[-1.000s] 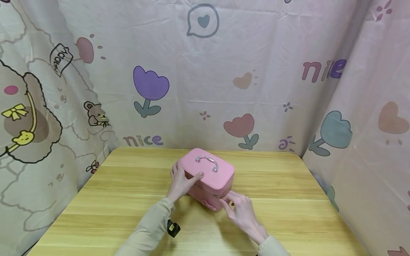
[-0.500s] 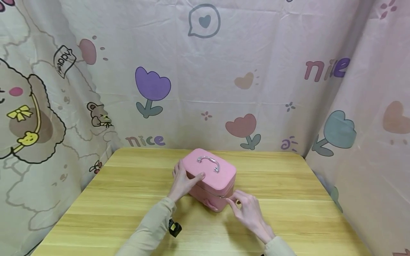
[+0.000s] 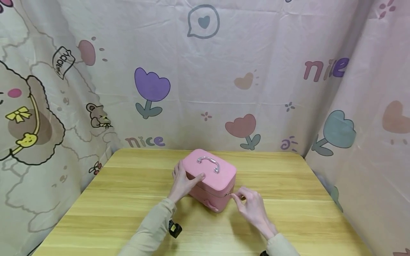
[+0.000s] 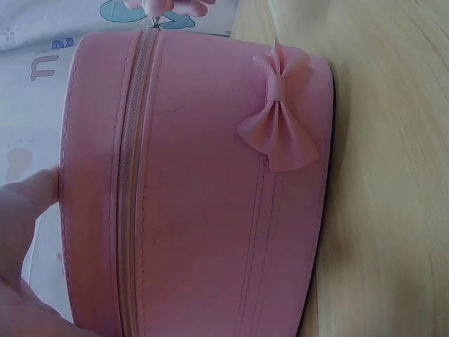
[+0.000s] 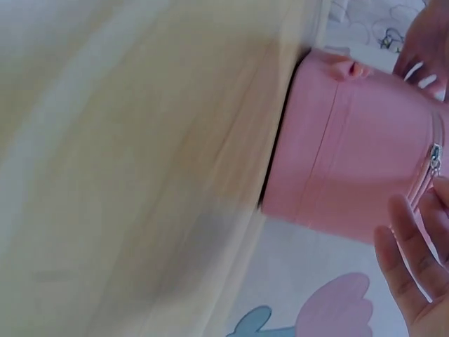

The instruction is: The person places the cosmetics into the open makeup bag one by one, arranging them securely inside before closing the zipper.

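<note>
A pink vanity case (image 3: 213, 174) with a silver handle (image 3: 208, 161) on its lid stands upright on the table. My left hand (image 3: 181, 184) steadies its left end, fingers at the side and thumb on the lid's edge. At the front right corner my right hand (image 3: 253, 208) pinches the zipper pull (image 5: 436, 158) between thumb and finger. In the left wrist view the zipper (image 4: 130, 168) runs along the front below the lid, its teeth meshed where they show. A pink bow (image 4: 277, 105) decorates the front. Any contents are hidden inside the case.
The wooden table (image 3: 128, 220) spreads around the case. A patterned curtain (image 3: 205, 71) hangs behind it and along both sides. Black wrist gear (image 3: 174, 228) shows beneath the left sleeve.
My right hand has moved right along the zipper, bringing the pull from the front round the case's front right corner. The left hand keeps its place on the case.
</note>
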